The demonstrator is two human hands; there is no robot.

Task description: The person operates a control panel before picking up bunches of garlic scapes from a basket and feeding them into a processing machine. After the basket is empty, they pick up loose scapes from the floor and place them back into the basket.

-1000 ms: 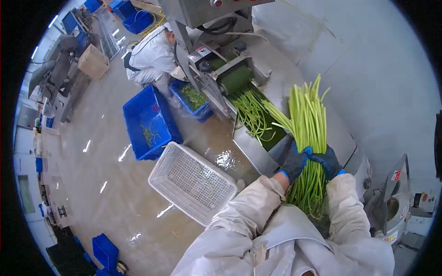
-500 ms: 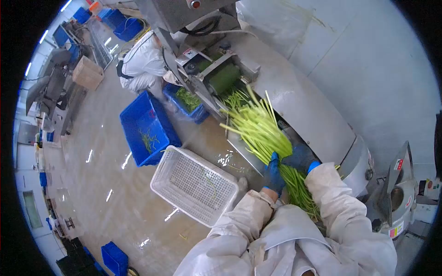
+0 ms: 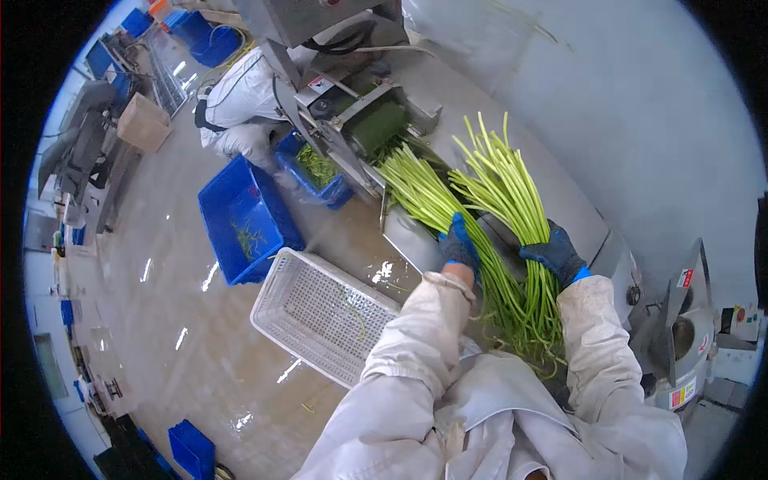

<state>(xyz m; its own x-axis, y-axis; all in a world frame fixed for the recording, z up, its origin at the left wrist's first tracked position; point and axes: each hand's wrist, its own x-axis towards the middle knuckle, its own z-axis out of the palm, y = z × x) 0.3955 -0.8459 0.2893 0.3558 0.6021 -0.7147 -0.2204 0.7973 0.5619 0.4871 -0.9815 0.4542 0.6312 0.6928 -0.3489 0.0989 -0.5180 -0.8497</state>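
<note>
My right hand point(image 3: 558, 254), in a dark blue glove, is closed round a bunch of long green vegetable stalks point(image 3: 512, 188), whose pale ends fan upward. A second bunch of stalks point(image 3: 420, 192) lies along the machine's feed channel, its pale ends near the dark green roller point(image 3: 378, 126). My left hand point(image 3: 460, 244), gloved as well, grips this bunch along its left side; some of its fingers are hidden. The thin green ends of both bunches hang together toward my apron.
A white perforated crate point(image 3: 328, 312) stands to the left, beside a blue crate point(image 3: 250, 220) with scraps in it. Another blue crate point(image 3: 316, 172) with cut greens sits below the machine point(image 3: 344, 104). A person in white point(image 3: 244, 96) bends behind it. The floor point(image 3: 168, 304) looks wet.
The single mass of stalks is now two bunches. My right hand has moved right and up with one; my left hand has moved slightly up and left along the other.
</note>
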